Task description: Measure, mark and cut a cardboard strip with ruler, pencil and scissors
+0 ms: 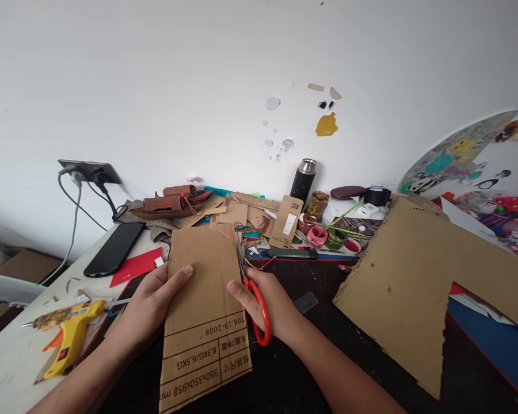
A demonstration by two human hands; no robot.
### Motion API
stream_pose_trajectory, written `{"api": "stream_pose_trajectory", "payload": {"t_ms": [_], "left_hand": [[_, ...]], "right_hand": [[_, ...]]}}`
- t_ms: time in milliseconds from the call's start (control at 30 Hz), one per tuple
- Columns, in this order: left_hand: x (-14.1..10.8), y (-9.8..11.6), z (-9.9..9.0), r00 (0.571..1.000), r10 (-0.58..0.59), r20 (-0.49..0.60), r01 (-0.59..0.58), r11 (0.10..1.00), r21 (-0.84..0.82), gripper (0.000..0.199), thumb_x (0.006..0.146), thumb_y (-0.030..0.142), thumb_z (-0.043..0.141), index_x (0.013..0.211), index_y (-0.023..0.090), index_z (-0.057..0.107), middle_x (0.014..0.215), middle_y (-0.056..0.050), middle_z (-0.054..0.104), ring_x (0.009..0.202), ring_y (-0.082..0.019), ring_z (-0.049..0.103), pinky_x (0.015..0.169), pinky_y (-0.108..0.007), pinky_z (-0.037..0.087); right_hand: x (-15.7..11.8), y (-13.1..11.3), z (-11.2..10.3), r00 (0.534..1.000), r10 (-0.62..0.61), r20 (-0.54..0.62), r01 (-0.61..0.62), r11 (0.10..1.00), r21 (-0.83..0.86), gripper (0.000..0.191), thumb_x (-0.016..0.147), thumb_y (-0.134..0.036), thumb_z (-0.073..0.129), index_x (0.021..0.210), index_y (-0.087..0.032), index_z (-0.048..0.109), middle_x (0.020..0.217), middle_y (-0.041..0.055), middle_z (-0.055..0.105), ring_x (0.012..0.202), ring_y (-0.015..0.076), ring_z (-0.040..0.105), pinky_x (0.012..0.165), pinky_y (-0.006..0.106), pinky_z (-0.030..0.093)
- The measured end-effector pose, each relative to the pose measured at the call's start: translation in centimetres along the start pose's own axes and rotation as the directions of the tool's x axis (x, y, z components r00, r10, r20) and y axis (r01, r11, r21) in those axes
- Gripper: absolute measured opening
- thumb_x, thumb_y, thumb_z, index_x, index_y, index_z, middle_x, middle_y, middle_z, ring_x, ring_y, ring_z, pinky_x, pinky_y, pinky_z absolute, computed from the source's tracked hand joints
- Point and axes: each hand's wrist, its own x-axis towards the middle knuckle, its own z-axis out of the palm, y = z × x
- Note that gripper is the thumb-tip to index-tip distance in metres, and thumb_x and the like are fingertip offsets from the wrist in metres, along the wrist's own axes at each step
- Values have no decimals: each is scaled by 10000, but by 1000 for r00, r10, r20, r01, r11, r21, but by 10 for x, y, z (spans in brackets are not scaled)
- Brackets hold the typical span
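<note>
A flat piece of brown cardboard (202, 287) with upside-down printing along its near end is held up over the dark work surface. My left hand (153, 302) grips its left edge, the thumb lying on top and the fingers hidden beneath. In my right hand (267, 302) is a pair of red-handled scissors (265, 328), the thumb and fingers closed about the handles. The blades run along the cardboard's right edge, pointing away from me. Whether they are between cuts or closed I cannot tell.
To the left lie a yellow glue gun (75, 333) and a black phone (114, 248). Behind are a brown model boat (168, 204), cardboard scraps, a green utility knife (291, 253), paint jars (317, 236) and a black flask (303, 179). A large cardboard sheet (397, 293) stands at right.
</note>
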Motion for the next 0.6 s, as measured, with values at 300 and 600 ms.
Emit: {"api": "stream_pose_trajectory", "payload": {"t_ms": [300, 600], "left_hand": [[4, -11, -1, 1000, 5, 5, -5, 1000, -22, 728, 709, 676, 934, 1222, 191, 758, 893, -124, 845, 604, -300, 777, 492, -332, 609], [1, -10, 2, 1000, -2, -8, 1, 1000, -25, 715, 679, 678, 948, 1175, 193, 776, 824, -103, 833, 596, -302, 765, 513, -349, 616]], "right_hand": [[0, 2, 3, 999, -3, -40, 2, 1000, -30, 606, 995, -799, 609, 930, -202, 694, 873, 74, 768, 810, 244, 703, 692, 297, 471], [1, 1, 1, 997, -15, -80, 8, 996, -84, 580, 1056, -753, 532, 931, -213, 703, 925, 93, 785, 874, 272, 731, 740, 321, 481]]}}
